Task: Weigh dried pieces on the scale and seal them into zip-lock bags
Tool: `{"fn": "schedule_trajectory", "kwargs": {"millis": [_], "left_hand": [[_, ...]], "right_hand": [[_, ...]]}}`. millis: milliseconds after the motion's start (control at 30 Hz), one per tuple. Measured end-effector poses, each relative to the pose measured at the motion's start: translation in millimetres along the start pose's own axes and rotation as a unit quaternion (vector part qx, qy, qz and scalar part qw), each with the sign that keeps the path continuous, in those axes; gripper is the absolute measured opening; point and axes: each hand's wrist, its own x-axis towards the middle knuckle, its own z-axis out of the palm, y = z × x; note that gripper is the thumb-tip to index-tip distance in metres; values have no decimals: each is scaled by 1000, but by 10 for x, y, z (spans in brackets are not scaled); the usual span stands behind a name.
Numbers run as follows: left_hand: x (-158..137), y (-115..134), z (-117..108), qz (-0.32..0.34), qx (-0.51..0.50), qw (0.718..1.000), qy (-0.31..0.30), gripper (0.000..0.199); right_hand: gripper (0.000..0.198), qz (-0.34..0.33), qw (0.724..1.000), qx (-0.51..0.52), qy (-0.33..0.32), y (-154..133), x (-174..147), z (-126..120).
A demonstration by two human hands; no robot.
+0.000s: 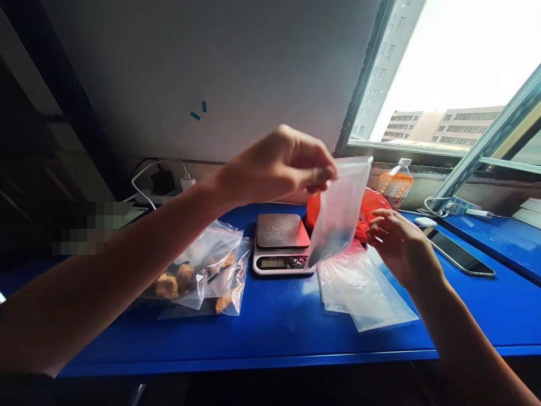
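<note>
"Head view: who holds what?"
"Left hand (pixel 281 166) pinches a translucent rectangular plastic bag (pixel 344 203) by its upper edge; right hand (pixel 401 245), fingers apart, is beside it."
"And the bag?"
"Above the blue tabletop (pixel 279 327), long axis steep, lower end slanting left."

Left hand (pixel 291 166): bare, with rounded knuckles
Left forearm (pixel 139 262): uncovered, long, narrowing toward a bare wrist
Right hand (pixel 401 245): bare, slender-fingered
Right forearm (pixel 469 332): uncovered, widening from the bare wrist to the edge of view
</note>
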Motion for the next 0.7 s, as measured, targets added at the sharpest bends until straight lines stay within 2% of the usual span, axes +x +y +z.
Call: {"fn": "schedule_trajectory", "kwargs": {"millis": [67, 167, 233, 300, 367, 433, 533, 633, 700], "left_hand": [[186, 79, 41, 24, 39, 997, 54, 18], [431, 152, 140, 58, 61, 991, 104, 23], [561, 145, 222, 64, 33, 992, 106, 23], [643, 78, 305, 63, 17, 995, 73, 24], [650, -40, 371, 66, 29, 997, 31, 23], [557, -187, 409, 67, 60, 996, 6, 22], [228, -414, 388, 62, 117, 991, 12, 30], [-224, -616, 263, 56, 187, 981, 15, 26], [-504, -737, 145, 9, 213, 976, 44, 22]], "right_hand": [[25, 9, 1000, -5, 8, 70, -190, -117], [31, 22, 996, -24, -79, 38, -405, -132], [35, 7, 992, -28, -126, -52, -429, -68], [31, -36, 996, -5, -81, -140, -364, -13], [21, -75, 997, 24, 26, -183, -246, -18], [23, -107, 987, 14, 120, -174, -112, -108], [42, -156, 966, -89, 187, -142, 76, -370], [41, -181, 927, -249, 213, -206, 208, -625], [32, -184, 880, -390, 199, -306, 263, -693]]}}
